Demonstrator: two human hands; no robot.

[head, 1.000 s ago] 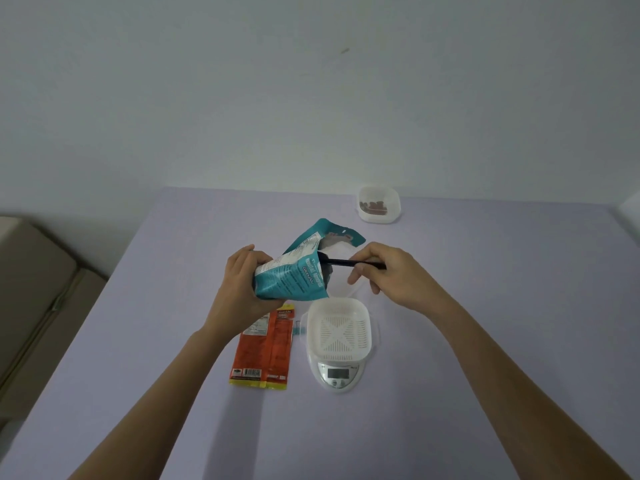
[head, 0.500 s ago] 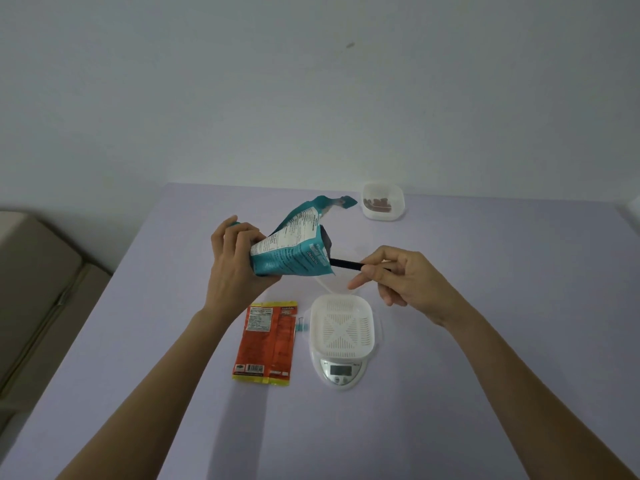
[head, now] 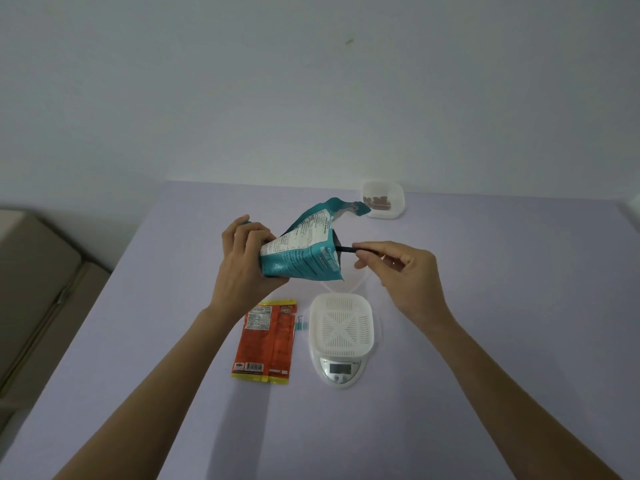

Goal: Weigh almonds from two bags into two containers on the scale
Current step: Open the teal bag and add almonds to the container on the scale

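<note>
You're on the scooping step. Your left hand (head: 247,261) grips the bottom end of the teal bag (head: 301,251), which is held on its side in the air just behind the scale (head: 341,370) with its mouth facing right. Your right hand (head: 405,271) pinches the thin black handle of a spoon (head: 353,250). Its bowl is hidden inside the bag, so you can't tell whether it is loaded.

Next, I judge, you draw the spoon out level and bring it down to the white container (head: 341,329) on the scale, which looks empty.

The teal bag is crinkly, glossy foil that holds its creases. The container is rigid plastic, a rounded rectangle with a slotted pattern. The orange bag (head: 266,341) lies flat just left of the scale. Far behind the scale, a translucent tub (head: 398,206) holds a few brown almonds (head: 379,202).
</note>
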